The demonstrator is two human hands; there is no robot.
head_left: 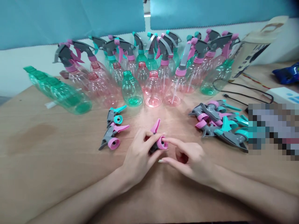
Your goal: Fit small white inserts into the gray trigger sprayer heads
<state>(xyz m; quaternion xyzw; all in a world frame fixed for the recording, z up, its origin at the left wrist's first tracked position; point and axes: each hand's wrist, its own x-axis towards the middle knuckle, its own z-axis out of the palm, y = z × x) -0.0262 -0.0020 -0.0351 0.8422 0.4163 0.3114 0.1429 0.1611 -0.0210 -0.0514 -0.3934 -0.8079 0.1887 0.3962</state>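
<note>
My left hand [138, 154] is closed around a grey and pink trigger spray head [163, 143], its pink collar turned to the right and its pink trigger pointing up and away. The index fingertip of my right hand [196, 158] is at the collar's mouth; whether it reaches inside I cannot tell. The right thumb stands apart below, and the other fingers are curled. Left of my hands lie two more spray heads, one with a turquoise collar [118, 119] and one with a pink collar [113, 143].
Behind my hands stand open-necked bottles, including a green bottle [132, 90] and a pink bottle [153, 90], before rows with spray heads fitted. To the right lie a pile of spray heads [217, 121], a black cable [252, 91] and a white box [283, 94]. A large tumbler [253, 46] stands behind.
</note>
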